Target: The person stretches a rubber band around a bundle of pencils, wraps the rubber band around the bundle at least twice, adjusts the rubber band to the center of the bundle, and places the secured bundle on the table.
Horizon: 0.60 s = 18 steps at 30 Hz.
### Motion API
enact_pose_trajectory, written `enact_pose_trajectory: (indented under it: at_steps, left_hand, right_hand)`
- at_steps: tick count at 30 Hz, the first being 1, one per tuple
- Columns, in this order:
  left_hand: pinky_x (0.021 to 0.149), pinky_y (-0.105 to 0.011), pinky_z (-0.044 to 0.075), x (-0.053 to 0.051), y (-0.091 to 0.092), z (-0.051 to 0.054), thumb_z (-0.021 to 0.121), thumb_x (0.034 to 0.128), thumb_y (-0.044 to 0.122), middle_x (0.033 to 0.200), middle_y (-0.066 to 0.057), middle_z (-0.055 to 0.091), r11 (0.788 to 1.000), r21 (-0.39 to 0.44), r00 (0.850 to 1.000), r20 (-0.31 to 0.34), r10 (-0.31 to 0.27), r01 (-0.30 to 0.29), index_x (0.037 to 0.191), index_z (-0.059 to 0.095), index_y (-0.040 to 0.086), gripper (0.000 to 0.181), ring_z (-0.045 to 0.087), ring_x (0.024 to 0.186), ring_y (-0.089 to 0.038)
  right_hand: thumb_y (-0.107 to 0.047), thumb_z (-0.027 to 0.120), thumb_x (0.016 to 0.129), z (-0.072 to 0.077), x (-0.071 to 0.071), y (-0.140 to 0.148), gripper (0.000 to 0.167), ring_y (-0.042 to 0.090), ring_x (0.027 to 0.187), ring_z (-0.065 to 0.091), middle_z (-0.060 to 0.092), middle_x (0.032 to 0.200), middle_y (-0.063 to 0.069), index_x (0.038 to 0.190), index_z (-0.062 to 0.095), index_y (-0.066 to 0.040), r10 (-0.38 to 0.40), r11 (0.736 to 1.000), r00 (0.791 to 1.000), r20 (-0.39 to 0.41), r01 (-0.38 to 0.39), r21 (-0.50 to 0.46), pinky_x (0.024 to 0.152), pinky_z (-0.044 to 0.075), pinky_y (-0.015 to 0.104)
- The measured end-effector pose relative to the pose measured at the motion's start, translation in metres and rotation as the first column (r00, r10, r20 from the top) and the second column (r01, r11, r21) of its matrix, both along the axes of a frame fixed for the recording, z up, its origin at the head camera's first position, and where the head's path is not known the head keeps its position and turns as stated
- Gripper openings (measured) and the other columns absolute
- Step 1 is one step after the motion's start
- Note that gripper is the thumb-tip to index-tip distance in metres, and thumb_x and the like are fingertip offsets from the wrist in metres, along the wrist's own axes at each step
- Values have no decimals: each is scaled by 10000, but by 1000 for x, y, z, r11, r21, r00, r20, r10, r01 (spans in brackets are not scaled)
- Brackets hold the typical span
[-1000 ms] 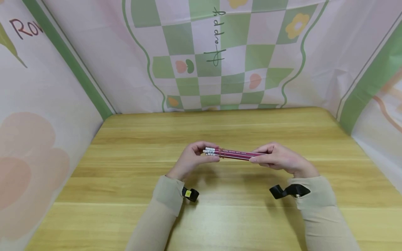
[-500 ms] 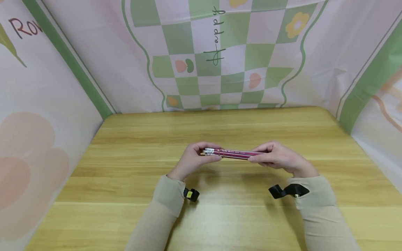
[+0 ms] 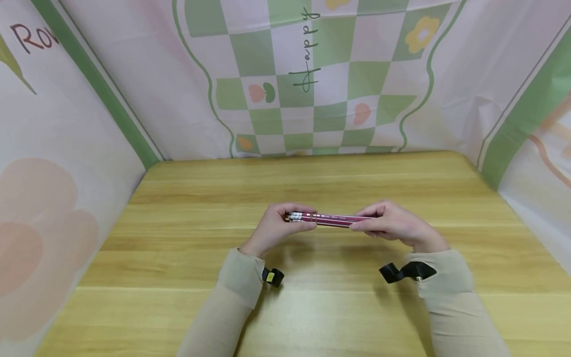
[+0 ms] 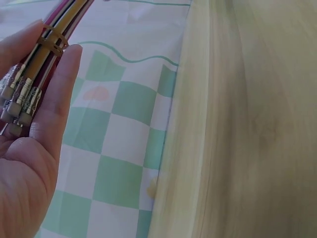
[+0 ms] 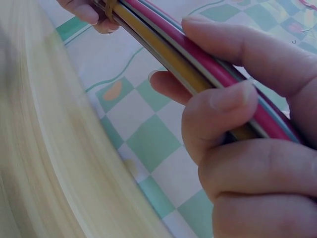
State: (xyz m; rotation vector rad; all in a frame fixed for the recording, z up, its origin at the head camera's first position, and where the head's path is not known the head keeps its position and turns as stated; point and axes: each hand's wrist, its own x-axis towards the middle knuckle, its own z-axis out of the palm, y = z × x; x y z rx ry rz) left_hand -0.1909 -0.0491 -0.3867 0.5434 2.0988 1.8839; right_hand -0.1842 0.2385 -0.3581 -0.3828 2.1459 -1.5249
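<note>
Pencils (image 3: 334,220), pinched by right hand (image 3: 399,228) and left hand (image 3: 272,228); I see the left has edged to the band (image 4: 50,45), likely within reach.

Pencils (image 3: 334,220): magenta-maroon barrels with pale lengthwise stripes; the right wrist view also shows an ochre-yellow barrel (image 5: 164,50) and thin blue edging. Ferrules (image 4: 23,90) silvery, erasers (image 4: 15,107) greyish white. Elastic band (image 4: 50,45): brownish amber in the left wrist view.

Table (image 3: 285,186): yellow-tan wood grain, darker brown streaks running crosswise.

Backdrop (image 3: 330,82): green-and-white check, wavy green outline, pinkish white surround — orange-yellow flower (image 3: 414,43), peach-pink motifs, dark green "Happy" lettering (image 3: 306,80). Left panel (image 3: 102,129): whitish, large faded peach blossom, green border, dark reddish lettering.

Sleeves (image 3: 223,310): plain beige. Wrist straps (image 3: 415,270) black — left one with yellow patch (image 3: 270,277).
</note>
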Motion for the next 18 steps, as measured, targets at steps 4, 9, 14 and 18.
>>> enact_pose_trajectory:
  at_steps: [4, 9, 14, 18]
  left_hand:
    - [754, -396, 571, 0, 0, 1, 820, 819, 164, 1171, -25, 713, 1000, -9, 1000, -6, 4, -4, 1145, 744, 130, 336, 625, 754, -90]
    - [721, -335, 562, 0, 0, 0, 828, 810, 170, 1150, -30, 728, 1000, -28, 1000, -27, -1, 0, 1137, 752, 132, 338, 628, 751, -82]
    - [701, -322, 563, 0, 4, -2, 833, 807, 180, 1127, -39, 744, 999, -47, 998, -55, -15, 13, 1125, 760, 135, 330, 645, 759, -79]
    - [681, -313, 557, 0, 6, -4, 845, 791, 190, 1104, -36, 752, 999, -36, 999, -46, 16, -17, 1113, 765, 132, 337, 638, 743, -77]
  right_hand:
    - [-147, 709, 912, 0, -1, -1, 120, 8, 414, 274, 474, 548, -71, 950, 763, -47, -3, 1000, 1000, 0, 3, 0, 374, 200, 225]
    - [-147, 713, 909, -1, -1, -2, 141, 3, 409, 287, 490, 551, -73, 959, 757, -22, -6, 1000, 1000, 2, 6, 3, 372, 229, 192]
    - [-154, 724, 901, -3, -1, -5, 223, 3, 411, 294, 492, 550, -75, 993, 731, 49, 0, 1000, 1000, 1, 0, 11, 380, 244, 177]
    - [-140, 723, 897, -4, -1, -6, 180, 1, 384, 299, 582, 581, -53, 1010, 739, -2, -23, 1000, 1000, 3, 23, -12, 357, 240, 194]
